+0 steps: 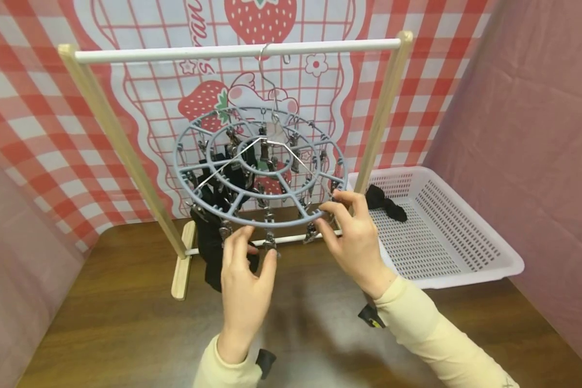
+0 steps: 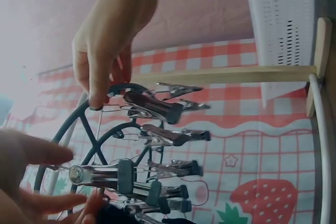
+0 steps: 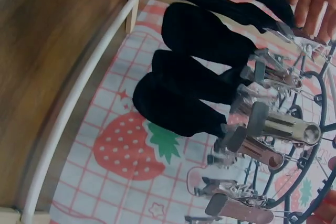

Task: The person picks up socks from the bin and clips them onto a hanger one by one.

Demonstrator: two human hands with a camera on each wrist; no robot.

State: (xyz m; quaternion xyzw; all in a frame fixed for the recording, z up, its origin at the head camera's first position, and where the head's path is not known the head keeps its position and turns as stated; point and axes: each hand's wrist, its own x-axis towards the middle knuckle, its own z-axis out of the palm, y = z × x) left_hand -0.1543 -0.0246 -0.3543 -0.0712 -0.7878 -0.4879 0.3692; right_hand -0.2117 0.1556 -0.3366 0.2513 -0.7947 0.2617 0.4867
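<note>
A round grey-blue clip hanger [image 1: 252,222] hangs by its metal hook from a rack's white bar. Metal clips [image 2: 105,177] dangle all round its rings. Several black socks [image 3: 205,35] are clipped on the far and left side. My right hand [image 1: 351,240] pinches the hanger's outer ring at the front right, thumb below and fingers above. At the front edge, my left hand [image 1: 244,288] has its fingers and thumb spread on either side of a hanging clip, the fingertips right by the ring.
The wooden rack [image 1: 385,108] with white bars stands on a brown table [image 1: 126,302]. To the right, a white perforated basket [image 1: 490,258] holds a black bundled sock [image 1: 385,203]. A red-and-white strawberry cloth [image 1: 29,108] hangs behind, with pink curtains [image 1: 538,108] at both sides.
</note>
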